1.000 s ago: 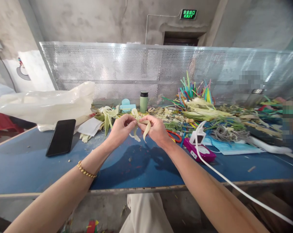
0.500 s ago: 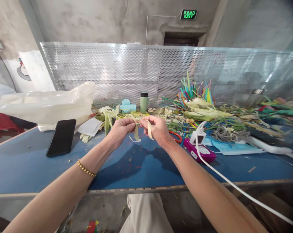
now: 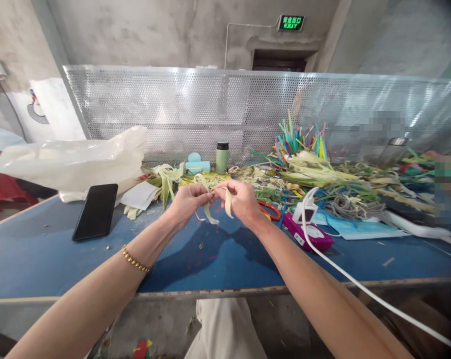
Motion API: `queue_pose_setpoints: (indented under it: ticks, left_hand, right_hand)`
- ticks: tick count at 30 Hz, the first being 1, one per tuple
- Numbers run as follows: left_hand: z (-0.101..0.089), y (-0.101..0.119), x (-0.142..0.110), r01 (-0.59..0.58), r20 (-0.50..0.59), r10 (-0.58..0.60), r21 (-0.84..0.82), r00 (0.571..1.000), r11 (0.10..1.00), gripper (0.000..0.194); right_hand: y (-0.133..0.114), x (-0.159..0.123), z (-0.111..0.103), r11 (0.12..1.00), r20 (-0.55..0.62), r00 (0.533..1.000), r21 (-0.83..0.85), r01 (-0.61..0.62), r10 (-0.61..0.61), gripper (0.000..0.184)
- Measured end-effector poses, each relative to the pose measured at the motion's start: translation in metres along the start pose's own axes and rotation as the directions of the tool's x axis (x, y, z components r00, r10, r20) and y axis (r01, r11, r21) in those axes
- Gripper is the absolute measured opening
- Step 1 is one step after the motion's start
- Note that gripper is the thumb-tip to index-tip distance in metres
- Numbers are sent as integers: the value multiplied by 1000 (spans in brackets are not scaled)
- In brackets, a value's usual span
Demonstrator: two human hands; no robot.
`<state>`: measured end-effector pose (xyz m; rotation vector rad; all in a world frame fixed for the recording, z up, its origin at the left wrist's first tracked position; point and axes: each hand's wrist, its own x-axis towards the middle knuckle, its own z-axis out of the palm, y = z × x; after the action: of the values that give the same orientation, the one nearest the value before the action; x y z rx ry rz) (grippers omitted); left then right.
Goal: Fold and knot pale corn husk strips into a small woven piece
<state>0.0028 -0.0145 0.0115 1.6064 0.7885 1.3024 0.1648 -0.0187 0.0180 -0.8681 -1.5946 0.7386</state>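
Pale, flat strips that look like corn husk are pinched between my two hands above the blue table [image 3: 109, 269]. My left hand [image 3: 190, 202] grips one husk strip [image 3: 210, 215], whose end curls down below the fingers. Close beside it, my right hand [image 3: 240, 199] has its thumb and fingers closed on another husk strip [image 3: 228, 204] that loops downward. The fingertips of both hands nearly meet, and the spot where the strips come together is mostly hidden by them. A gold bead bracelet is on my left wrist.
Left of my hands lie a black phone [image 3: 96, 212], white paper [image 3: 140, 195] and a plastic bag [image 3: 76, 158]. Behind stand a green bottle [image 3: 221, 158] and husks [image 3: 315, 169]. To the right are a purple box [image 3: 310, 237], a white cable [image 3: 360, 283] and a blue mask [image 3: 367, 228].
My left hand has turned slightly and its fingers have shifted on the strip. The hanging strip ends have changed shape and swung a little. My right hand stays almost in place.
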Motion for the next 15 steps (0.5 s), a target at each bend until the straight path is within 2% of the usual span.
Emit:
queue_pose_setpoints:
  ticks: [10, 15]
  left_hand:
    - [-1, -2, 2, -5, 30, 4, 4, 1000, 1000, 21]
    - [-1, -5, 2, 7, 67, -16, 128, 998, 992, 19]
  right_hand:
    - [3, 2, -1, 999, -17, 1000, -44, -17, 16, 17]
    - [0, 4, -5, 992, 43, 999, -126, -12, 18, 19]
